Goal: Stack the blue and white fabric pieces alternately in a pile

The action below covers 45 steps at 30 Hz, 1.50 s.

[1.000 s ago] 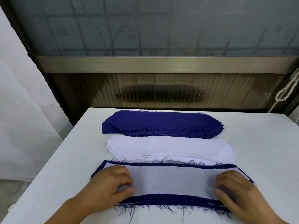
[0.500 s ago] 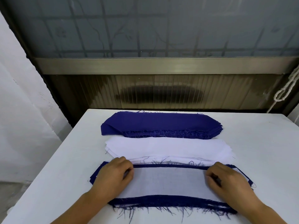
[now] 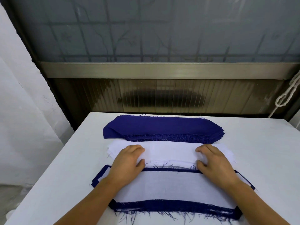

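Note:
A stack of dark blue fabric pieces (image 3: 162, 127) lies at the far side of the table. Just in front of it is a stack of white fabric pieces (image 3: 168, 150). Nearest me lies the mixed pile (image 3: 170, 187), with a white piece on top and frayed blue edges showing around it. My left hand (image 3: 128, 158) is on the left end of the white stack and my right hand (image 3: 212, 159) on its right end. Each has bent fingers on top and a thumb at the near edge, pinching the top white piece.
The white table (image 3: 259, 151) has bare surface to the left and right of the fabric. Behind its far edge are a ribbed panel and a metal window sill (image 3: 162, 70). A white cord (image 3: 287, 95) hangs at the far right.
Both hands have left the mixed pile and moved forward onto the white stack, where they now take its top piece at both ends.

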{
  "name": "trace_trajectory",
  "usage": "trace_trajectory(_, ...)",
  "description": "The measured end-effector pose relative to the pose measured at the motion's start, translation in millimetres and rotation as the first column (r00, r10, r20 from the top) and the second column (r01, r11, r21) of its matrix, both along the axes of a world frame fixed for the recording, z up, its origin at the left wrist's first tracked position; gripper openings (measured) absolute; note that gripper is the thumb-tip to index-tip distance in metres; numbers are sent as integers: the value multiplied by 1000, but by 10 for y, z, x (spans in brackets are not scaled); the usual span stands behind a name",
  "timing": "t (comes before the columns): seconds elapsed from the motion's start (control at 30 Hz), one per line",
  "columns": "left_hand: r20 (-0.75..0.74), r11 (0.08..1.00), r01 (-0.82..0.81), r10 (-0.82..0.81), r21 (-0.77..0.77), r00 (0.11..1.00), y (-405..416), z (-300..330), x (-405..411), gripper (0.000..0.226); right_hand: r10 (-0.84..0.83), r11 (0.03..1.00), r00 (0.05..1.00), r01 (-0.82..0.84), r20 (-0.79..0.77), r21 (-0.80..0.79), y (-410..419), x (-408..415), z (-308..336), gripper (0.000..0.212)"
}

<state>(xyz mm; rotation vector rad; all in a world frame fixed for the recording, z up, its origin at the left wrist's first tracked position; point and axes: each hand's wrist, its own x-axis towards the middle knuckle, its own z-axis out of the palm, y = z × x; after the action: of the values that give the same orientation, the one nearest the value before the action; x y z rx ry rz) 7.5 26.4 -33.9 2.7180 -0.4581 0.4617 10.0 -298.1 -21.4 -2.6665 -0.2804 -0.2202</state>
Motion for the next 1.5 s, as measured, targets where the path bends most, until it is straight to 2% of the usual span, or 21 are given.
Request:
trace_trajectory(0.2,78,999,23,-20,-37,997,30,-84,-18,28,-30,999,997,27,66,39,-44,-26,-154,24)
trace_trajectory(0.4,157,997,53,-43,-58,987,22,-76,-46,15,-46,998,979,39,199,40,-32,-51,-172,14)
trace_trajectory(0.57,165,997,35,-24,-63,986,16,-65,-54,11,-45,999,983,39,181,37,-47,-20,-198,12)
trace_trajectory(0.67,153,995,23,-8,-98,988,7,-45,-68,20,-53,998,978,45,201,40,-63,-16,-208,10)
trace_trajectory(0.8,125,985,22,0,-172,992,18,-38,-69,15,-64,998,975,59,212,33,-67,-8,-223,11)
trace_trajectory(1.0,170,983,63,-33,-173,985,26,-31,-75,6,-67,997,978,58,196,53,-49,-13,-206,13)
trace_trajectory(1.2,109,983,30,-10,-183,994,36,-9,-69,18,-80,994,959,56,273,94,-47,-57,-143,19)
trace_trajectory(1.33,62,976,-14,28,-219,998,29,-12,-84,18,-76,980,980,39,186,193,-58,-64,-120,26)
trace_trajectory(1.43,25,965,-38,47,-259,999,33,-33,-86,9,-71,958,996,52,59,282,-58,-70,-96,22)
trace_trajectory(1.5,16,960,-41,47,-279,999,36,-43,-77,13,-68,953,998,61,12,297,-57,-68,-86,18)
